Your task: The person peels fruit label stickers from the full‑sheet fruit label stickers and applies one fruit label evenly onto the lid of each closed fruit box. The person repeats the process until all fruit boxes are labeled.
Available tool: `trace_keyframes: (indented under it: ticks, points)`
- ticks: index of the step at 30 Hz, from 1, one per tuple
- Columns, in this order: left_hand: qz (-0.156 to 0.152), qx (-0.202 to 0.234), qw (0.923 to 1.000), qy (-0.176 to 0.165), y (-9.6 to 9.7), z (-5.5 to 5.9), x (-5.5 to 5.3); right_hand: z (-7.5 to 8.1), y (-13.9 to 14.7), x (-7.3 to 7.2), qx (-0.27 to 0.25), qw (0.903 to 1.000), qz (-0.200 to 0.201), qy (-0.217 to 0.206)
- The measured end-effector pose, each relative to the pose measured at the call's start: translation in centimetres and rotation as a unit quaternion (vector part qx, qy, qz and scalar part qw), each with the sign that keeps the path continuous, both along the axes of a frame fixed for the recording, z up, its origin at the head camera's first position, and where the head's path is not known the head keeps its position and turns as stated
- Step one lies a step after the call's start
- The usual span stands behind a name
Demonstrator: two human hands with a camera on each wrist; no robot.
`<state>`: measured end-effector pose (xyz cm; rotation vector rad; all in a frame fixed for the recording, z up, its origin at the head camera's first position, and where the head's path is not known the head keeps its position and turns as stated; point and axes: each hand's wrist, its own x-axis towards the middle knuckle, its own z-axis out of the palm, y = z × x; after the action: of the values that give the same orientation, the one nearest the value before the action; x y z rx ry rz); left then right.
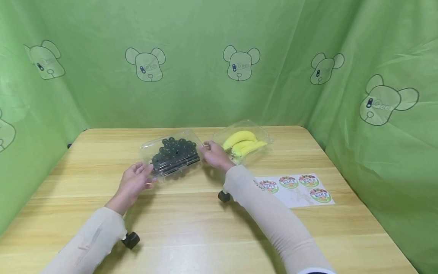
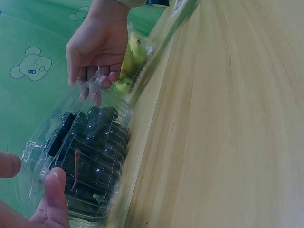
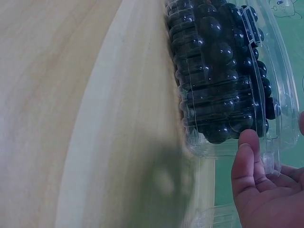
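A clear plastic clamshell box [image 1: 148, 147] of dark grapes [image 1: 175, 147] is at the middle of the table, its lid down over them. My left hand [image 1: 134, 180] holds its near left corner, thumb and fingers on either side of the rim. At the right end, my right hand [image 1: 215, 154] pinches the rim; one fingertip [image 3: 248, 138] lies against the box's side in the right wrist view. A brown stem [image 2: 76, 168] shows through the plastic in the left wrist view. Whether the box's base touches the table is hard to tell.
Behind my right hand, a second clear box [image 1: 264, 136] contains yellow bananas [image 1: 239, 142]. A white sheet [image 1: 292, 201] with several round fruit stickers [image 1: 288, 182] lies on the table [image 1: 191, 228] to the right. Green curtains [image 1: 195, 99] hang around the table.
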<state>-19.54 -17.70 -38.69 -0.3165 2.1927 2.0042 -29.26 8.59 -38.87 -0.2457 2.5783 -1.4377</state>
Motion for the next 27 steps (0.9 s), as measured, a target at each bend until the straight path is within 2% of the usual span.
trace_keyframes:
  ticks: [27]
  points:
    - [-0.003, -0.013, 0.9999, 0.002, -0.23, 0.04, 0.05, -0.05, 0.12, 0.41, 0.007, 0.9998, 0.001, 0.017]
